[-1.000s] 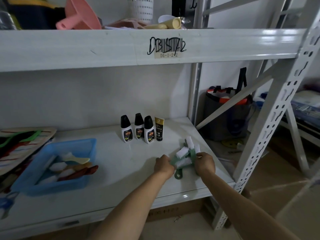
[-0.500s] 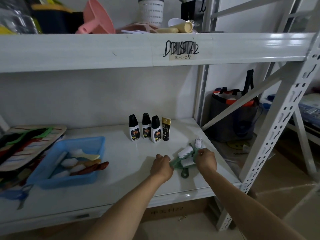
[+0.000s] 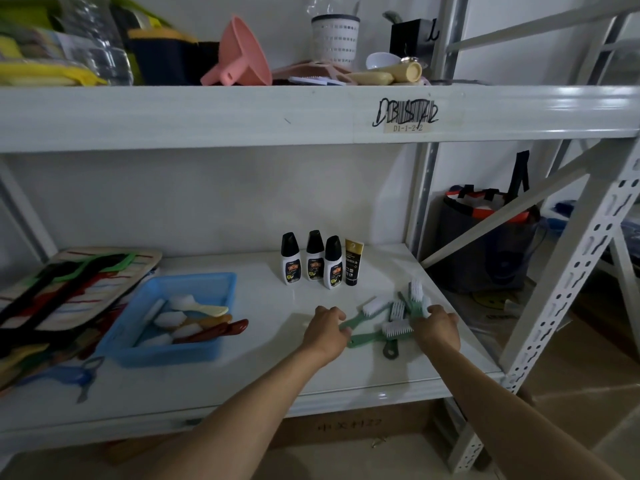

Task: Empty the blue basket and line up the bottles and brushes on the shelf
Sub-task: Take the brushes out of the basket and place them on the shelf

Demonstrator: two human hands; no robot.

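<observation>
At the front right of the white shelf (image 3: 242, 372), both hands rest on a loose cluster of green-handled brushes (image 3: 394, 315), about five, their white bristles up. The left hand (image 3: 325, 332), fingers curled, pinches one green handle end; the right hand (image 3: 438, 327) lies over the cluster's right side, fingers bent onto the handles. At nine o'clock from the hands sits the blue basket (image 3: 173, 317), holding roughly four or five white-headed brushes with cream, amber and brown handles. At twelve o'clock, farther back, three black-capped white bottles (image 3: 313, 259) stand in a row, a black-and-gold tube (image 3: 353, 261) touching their right end. Beyond is a pale wall; an upper shelf carries a pink funnel (image 3: 239, 53).
</observation>
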